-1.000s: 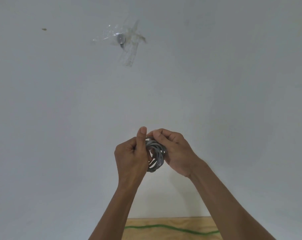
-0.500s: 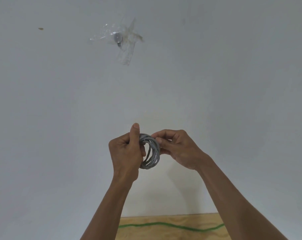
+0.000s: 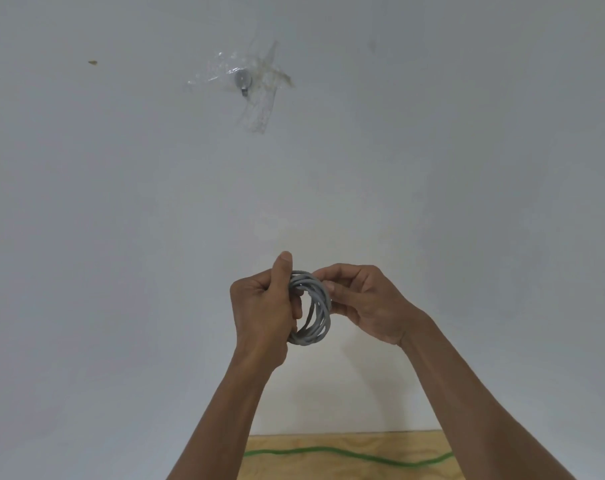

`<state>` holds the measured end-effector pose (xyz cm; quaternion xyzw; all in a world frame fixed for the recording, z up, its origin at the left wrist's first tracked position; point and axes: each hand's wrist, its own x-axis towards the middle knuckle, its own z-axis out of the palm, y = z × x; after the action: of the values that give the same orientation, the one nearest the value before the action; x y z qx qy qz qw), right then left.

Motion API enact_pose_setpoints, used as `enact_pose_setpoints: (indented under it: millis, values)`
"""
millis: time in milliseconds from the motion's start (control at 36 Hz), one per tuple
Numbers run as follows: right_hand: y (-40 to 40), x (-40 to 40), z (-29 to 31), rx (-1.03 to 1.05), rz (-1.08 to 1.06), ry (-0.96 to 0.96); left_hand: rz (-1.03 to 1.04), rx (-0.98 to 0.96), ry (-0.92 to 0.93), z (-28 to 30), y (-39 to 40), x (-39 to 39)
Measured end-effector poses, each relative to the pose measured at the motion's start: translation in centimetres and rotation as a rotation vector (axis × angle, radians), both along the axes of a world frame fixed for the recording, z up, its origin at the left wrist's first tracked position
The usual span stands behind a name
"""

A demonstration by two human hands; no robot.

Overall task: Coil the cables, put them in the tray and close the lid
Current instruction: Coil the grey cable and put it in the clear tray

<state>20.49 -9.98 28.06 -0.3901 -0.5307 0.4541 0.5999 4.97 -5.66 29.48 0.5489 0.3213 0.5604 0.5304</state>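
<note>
A grey cable [image 3: 313,311] is wound into a small round coil of several loops, held up in front of a white wall. My left hand [image 3: 263,308] grips the coil's left side, thumb pointing up. My right hand [image 3: 365,303] pinches the coil's upper right edge with thumb and fingers. A green cable [image 3: 346,455] lies in a wavy line across the wooden surface [image 3: 329,441] at the bottom of the view. No tray or lid is in view.
The white wall [image 3: 121,237] fills most of the view. A small metal hook [image 3: 243,81] is stuck to it high up under crumpled clear tape. A small brown speck [image 3: 93,62] marks the wall at upper left.
Both hands have shifted slightly left and apart. The coil has turned so its open ring faces me more, and my right hand now pinches its edge instead of covering it.
</note>
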Motion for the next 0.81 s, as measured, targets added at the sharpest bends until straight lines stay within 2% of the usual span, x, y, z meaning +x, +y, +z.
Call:
enact_pose_setpoints:
  millis: [222, 528, 722, 806]
  values:
    - [0.2, -2.7, -1.0, 0.065, -0.072, 0.092, 0.051, -0.03, -0.03, 0.3, 0.8, 0.0]
    - [0.5, -4.0, -1.1, -0.074, -0.058, 0.18, 0.177, 0.044, 0.052, -0.4, 1.4, -0.5]
    - [0.4, -4.1, -1.0, -0.124, -0.058, 0.178, 0.267, 0.132, 0.117, -1.1, 2.3, -0.8]
    - [0.2, -4.2, -1.1, -0.111, -0.03, 0.145, 0.295, 0.104, 0.132, -1.5, 2.7, -0.9]
